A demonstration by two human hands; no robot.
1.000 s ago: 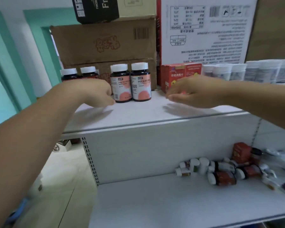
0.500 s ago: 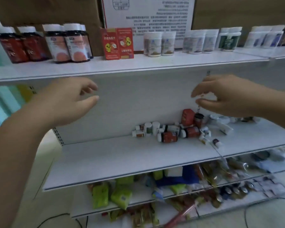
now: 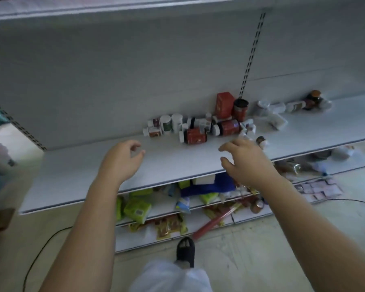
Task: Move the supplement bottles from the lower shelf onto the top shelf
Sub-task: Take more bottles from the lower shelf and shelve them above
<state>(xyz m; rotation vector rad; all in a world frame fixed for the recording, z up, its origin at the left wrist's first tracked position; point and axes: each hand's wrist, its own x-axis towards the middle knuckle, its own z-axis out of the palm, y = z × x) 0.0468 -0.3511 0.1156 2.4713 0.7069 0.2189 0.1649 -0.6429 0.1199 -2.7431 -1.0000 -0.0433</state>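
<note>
Several supplement bottles lie in a heap at the back of the lower shelf (image 3: 93,178): a dark bottle with a red label (image 3: 195,135) on its side in front, another red-labelled bottle (image 3: 227,127) to its right, small white bottles (image 3: 170,123) to the left. My left hand (image 3: 122,160) hovers over the shelf's front, fingers loosely curled, holding nothing. My right hand (image 3: 243,160) hangs over the shelf edge, fingers spread and empty, just in front of the heap. Only the top shelf's underside (image 3: 114,9) shows at the frame's top.
A red box (image 3: 224,104) and a dark jar (image 3: 240,108) stand behind the heap. More bottles (image 3: 297,106) lie further right. Green packets (image 3: 137,209) and snacks fill the shelves below. A black cable (image 3: 40,251) runs over the floor. My foot (image 3: 185,249) stands near the bottom shelf.
The view has tilted down from the top shelf to the lower one. Both hands have come down from the top shelf and now hover over the lower shelf, empty.
</note>
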